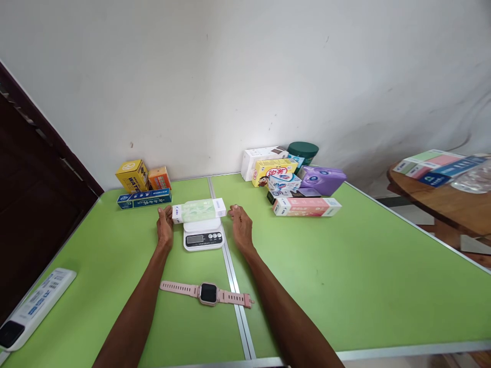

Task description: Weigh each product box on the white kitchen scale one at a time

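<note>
A long white and light-green box (199, 210) lies crosswise on the white kitchen scale (203, 240), its ends jutting past both sides. My left hand (164, 228) is beside the box's left end, fingers extended upward; I cannot tell whether they touch it. To the right, my right hand (241, 226) is apart from the box, fingers loosely bent and nothing in them. The scale's display shows no number I can read. Nearer to me, between my forearms, a pink-strapped smartwatch (208, 294) lies flat.
At back left stand a yellow box (132, 175), an orange box (159, 178) and a blue box (144, 199). Back right holds several packages, including a pink box (307, 207), a purple pack (322, 180) and a green-lidded tub (303, 150). A white device (36, 309) lies left.
</note>
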`<state>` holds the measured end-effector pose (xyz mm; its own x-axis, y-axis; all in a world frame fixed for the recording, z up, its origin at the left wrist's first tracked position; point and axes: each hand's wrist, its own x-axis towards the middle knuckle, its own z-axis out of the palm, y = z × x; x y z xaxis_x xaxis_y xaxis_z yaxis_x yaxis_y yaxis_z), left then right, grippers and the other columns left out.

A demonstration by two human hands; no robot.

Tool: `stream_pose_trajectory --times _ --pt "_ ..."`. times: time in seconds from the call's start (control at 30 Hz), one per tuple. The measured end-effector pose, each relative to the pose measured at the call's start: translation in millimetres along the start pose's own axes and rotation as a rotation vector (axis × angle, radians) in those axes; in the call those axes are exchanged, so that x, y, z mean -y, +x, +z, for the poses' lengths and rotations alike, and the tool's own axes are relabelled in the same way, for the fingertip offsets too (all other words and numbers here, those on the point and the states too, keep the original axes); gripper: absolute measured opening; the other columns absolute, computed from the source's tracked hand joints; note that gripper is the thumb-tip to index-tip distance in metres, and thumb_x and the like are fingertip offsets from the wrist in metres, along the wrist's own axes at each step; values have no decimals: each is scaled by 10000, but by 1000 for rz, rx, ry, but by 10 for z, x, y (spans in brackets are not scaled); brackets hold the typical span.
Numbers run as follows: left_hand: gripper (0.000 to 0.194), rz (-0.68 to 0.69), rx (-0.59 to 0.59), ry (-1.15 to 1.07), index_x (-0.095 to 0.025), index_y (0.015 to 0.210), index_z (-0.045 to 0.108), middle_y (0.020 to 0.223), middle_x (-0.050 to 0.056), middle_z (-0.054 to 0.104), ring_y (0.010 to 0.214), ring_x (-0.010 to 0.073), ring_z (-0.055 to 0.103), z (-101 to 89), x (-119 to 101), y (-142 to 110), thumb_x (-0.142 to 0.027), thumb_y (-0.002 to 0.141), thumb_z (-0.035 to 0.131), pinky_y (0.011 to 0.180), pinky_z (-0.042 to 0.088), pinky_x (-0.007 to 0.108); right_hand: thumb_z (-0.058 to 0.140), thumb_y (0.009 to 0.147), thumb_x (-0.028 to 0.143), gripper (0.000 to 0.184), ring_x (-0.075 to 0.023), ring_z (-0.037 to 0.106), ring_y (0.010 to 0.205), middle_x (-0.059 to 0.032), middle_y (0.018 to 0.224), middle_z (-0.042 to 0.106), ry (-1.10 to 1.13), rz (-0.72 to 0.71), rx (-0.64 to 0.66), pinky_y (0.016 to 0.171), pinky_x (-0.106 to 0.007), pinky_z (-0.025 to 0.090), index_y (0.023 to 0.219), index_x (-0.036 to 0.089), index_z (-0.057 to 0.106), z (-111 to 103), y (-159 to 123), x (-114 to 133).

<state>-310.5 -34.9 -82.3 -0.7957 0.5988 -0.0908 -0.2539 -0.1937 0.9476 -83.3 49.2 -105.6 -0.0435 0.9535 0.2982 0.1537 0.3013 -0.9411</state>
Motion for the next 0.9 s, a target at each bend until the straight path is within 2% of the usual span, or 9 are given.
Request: stream_pose_trajectory --times 0.13,0.2,0.27,0.33,0.43,0.53,0.6,0.73,0.9 --pt "744 157 -19 173 -147 1595 507 1595 233 606 1482 321 609 -48 85 -84 -678 1098 348 1266 443 487 326 1073 615 564 -324 715 1101 -166 1123 797 -22 -27 -53 1050 -512 533 1047 215 722 -12 -21 52" --pt "847 305 -15 265 -192 1682 380 1707 218 479 1569 321 509 -77 137 -178 -752 1048 421 1317 366 485 341 1077 625 604 -327 686 1255 -188 1305 771 -18 -59 -65 1142 -516 496 1189 188 743 -6 -55 77" --pt "911 402 34 320 -216 1702 347 1771 194 388 1645 312 391 -86 168 -287 -791 1008 476 1361 275 468 352 1074 659 662 -328 649 1352 -196 1410 735 -8 -86 -31 1198 -523 467 1302 171 736 11 -109 95" --pt "903 397 91 341 -202 1671 411 1781 188 372 1678 312 319 -66 165 -387 -787 991 523 1384 206 450 365 1068 697 700 -334 645 1369 -194 1429 730 -5 -109 28 1216 -536 456 1346 173 735 33 -172 108" --pt "833 270 108 332 -185 1601 511 1774 188 386 1687 320 296 8 102 -491 -732 980 606 1396 161 431 362 1065 729 726 -353 647 1362 -192 1429 731 -31 -131 67 1216 -573 450 1367 185 737 53 -250 134" --pt "769 186 96 290 -202 1571 537 1751 174 432 1677 321 322 77 -10 -531 -696 988 625 1387 203 429 337 1061 757 767 -369 626 1382 -197 1459 712 -74 -128 65 1216 -606 439 1410 189 716 70 -274 217" --pt "723 232 114 280 -217 1553 544 1723 155 476 1664 310 351 85 -115 -511 -697 1013 581 1373 244 416 333 1057 770 786 -374 616 1391 -199 1472 702 -86 -138 65 1213 -610 439 1436 188 701 115 -253 334" --pt "667 347 59 299 -231 1536 523 1677 143 523 1609 293 434 -27 -407 -264 -692 1056 495 1341 307 394 356 1047 795 803 -380 592 1425 -201 1488 689 -49 -195 105 1220 -608 435 1439 186 703 425 -123 695" --pt "567 319 -174 337 -198 1440 525 1563 181 596 1484 298 561 -334 -773 386 -629 1072 520 1268 398 390 360 1029 842 893 -384 511 1515 -224 1562 622 -4 -183 302 1234 -574 421 1491 131 640 1172 102 1012"
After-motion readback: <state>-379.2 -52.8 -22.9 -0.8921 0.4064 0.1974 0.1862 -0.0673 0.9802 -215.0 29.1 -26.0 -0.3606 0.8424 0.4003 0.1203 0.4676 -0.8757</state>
